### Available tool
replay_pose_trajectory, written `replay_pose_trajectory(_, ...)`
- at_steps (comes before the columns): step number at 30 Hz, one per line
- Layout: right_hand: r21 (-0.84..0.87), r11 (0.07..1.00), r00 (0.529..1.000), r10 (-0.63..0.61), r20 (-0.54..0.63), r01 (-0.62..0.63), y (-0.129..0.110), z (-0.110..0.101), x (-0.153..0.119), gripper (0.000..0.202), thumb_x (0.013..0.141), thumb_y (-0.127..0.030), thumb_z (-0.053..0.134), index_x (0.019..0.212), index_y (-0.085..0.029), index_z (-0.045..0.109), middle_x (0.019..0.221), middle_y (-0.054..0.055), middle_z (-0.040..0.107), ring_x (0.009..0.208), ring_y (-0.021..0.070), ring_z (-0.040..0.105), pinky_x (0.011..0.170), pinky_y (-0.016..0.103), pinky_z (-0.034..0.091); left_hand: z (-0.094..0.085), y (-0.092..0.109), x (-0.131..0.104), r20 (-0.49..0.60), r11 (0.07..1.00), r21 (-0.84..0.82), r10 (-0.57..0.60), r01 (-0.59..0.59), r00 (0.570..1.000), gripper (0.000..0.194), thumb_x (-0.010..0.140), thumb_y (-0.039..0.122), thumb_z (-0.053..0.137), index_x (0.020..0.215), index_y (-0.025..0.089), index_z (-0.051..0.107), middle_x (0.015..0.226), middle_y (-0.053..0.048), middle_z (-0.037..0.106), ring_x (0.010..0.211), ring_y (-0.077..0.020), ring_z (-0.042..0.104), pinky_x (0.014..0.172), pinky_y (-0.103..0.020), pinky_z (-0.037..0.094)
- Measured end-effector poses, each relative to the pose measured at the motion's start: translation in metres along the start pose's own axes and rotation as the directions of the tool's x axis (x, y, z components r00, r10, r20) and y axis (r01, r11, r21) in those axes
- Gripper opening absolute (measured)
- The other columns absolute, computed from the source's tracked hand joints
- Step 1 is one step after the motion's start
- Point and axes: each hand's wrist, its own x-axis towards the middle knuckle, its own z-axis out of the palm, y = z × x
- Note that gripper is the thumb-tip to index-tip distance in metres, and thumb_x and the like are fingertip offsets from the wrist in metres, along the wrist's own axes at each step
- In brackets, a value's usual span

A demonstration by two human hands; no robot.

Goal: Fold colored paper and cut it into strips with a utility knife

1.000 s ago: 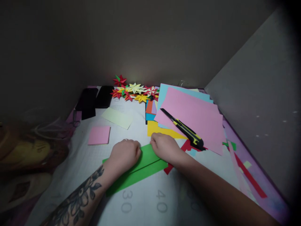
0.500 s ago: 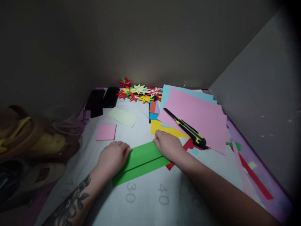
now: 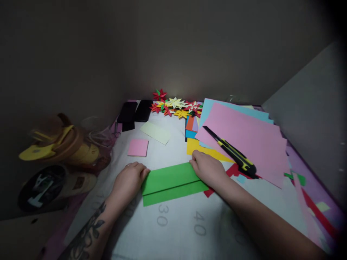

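A folded sheet of green paper is stretched between my hands, low over the white mat. A dark fold or edge line runs along its length. My left hand pinches the upper part of its left end, thumb against the fingers. At the right end my right hand is closed on the paper, its fingers curled over the upper corner. Just beyond that hand lies a yellow sheet. A black and yellow utility knife, blade extended, rests on pink paper to the right.
Folded paper stars line the back, beside two black phones. A pink paper square and a pale green slip lie left of centre. Cups crowd the left edge. Red paper strips lie at right.
The view has swung left, so the table's contents appear farther right. The green paper sits slightly more level, and my left hand has shifted to its left end. Both hands keep hold.
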Motion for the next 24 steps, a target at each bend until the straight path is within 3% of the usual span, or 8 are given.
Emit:
replay_pose_trajectory(8,0.034,0.999,1.0,-0.001,-0.002,0.001,0.0,-0.003,-0.002,0.014,0.092,-0.031,0.043,0.089,-0.02,0.052,0.089,0.003,0.065,0.082,0.0195,0.061,0.057,0.028,0.028,0.001,-0.001,-0.002,-0.003,1.0,0.008,0.0,0.0,1.0,0.025,0.088,0.033,0.047,0.076,0.02,0.063,0.081,-0.006,0.064,0.08,-0.0228,0.058,0.071,-0.033,0.04)
replay_pose_trajectory(11,0.061,0.998,1.0,0.014,0.005,-0.014,-0.001,-0.005,-0.002,0.013,0.091,-0.031,0.045,0.092,-0.02,0.052,0.091,0.004,0.065,0.083,0.0192,0.061,0.059,0.028,0.03,-0.001,-0.002,-0.001,-0.054,0.999,0.033,0.009,-0.007,0.999,0.022,0.089,0.031,0.047,0.096,0.019,0.065,0.093,-0.007,0.064,0.086,-0.023,0.058,0.073,-0.033,0.042)
replay_pose_trajectory(13,0.076,0.997,1.0,0.019,0.009,-0.02,0.0,-0.007,-0.001,0.014,0.091,-0.031,0.045,0.095,-0.02,0.053,0.093,0.005,0.065,0.084,0.0196,0.06,0.06,0.028,0.031,-0.003,-0.002,0.002,-0.058,0.982,0.082,0.174,-0.169,0.983,0.031,0.091,0.024,0.044,0.118,0.026,0.059,0.121,-0.008,0.059,0.108,-0.0256,0.053,0.088,-0.037,0.04)
replay_pose_trajectory(16,0.091,0.995,1.0,0.031,0.002,-0.031,0.0,-0.013,-0.001,0.016,0.091,-0.031,0.046,0.098,-0.02,0.055,0.095,0.005,0.066,0.085,0.0204,0.06,0.063,0.028,0.035,-0.005,0.001,0.011,0.1,0.836,0.097,0.532,-0.54,0.841,0.047,0.093,0.018,0.043,0.13,0.045,0.048,0.151,0.002,0.032,0.139,-0.0304,0.024,0.107,-0.051,0.02)
replay_pose_trajectory(18,0.085,0.996,0.998,0.024,-0.053,-0.019,-0.005,-0.018,-0.006,0.018,0.09,-0.03,0.048,0.1,-0.019,0.058,0.099,0.008,0.066,0.091,0.0223,0.059,0.07,0.03,0.039,-0.006,0.002,0.016,0.194,0.783,0.066,0.598,-0.618,0.778,0.05,0.092,0.018,0.046,0.131,0.05,0.045,0.155,0.004,0.022,0.143,-0.0331,0.009,0.109,-0.058,0.013)
replay_pose_trajectory(20,0.071,0.993,0.985,-0.088,-0.152,0.099,-0.017,-0.018,-0.018,0.023,0.091,-0.029,0.047,0.104,-0.017,0.061,0.112,0.012,0.064,0.105,0.0258,0.055,0.085,0.035,0.039,-0.008,0.004,0.02,0.25,0.8,0.062,0.567,-0.597,0.785,0.052,0.091,0.018,0.048,0.131,0.05,0.044,0.157,0.002,0.017,0.143,-0.0352,0.003,0.108,-0.061,0.011)
replay_pose_trajectory(22,0.071,0.94,0.928,-0.315,-0.199,0.335,-0.036,-0.012,-0.037,0.034,0.093,-0.032,0.044,0.117,-0.014,0.06,0.132,0.014,0.054,0.123,0.0286,0.044,0.101,0.042,0.032,-0.012,0.006,0.022,0.289,0.815,0.07,0.535,-0.575,0.794,0.051,0.09,0.016,0.047,0.13,0.048,0.047,0.157,0.002,0.013,0.142,-0.036,0.0,0.108,-0.061,0.011)
replay_pose_trajectory(24,0.116,0.844,0.852,-0.514,-0.103,0.523,-0.053,-0.001,-0.056,0.055,0.093,-0.045,0.042,0.134,-0.008,0.047,0.145,0.016,0.04,0.135,0.0308,0.03,0.109,0.045,0.025,-0.015,0.008,0.024,0.322,0.829,0.078,0.505,-0.554,0.801,0.048,0.089,0.015,0.046,0.126,0.045,0.053,0.157,0.001,0.012,0.142,-0.036,0.0,0.108,-0.061,0.011)
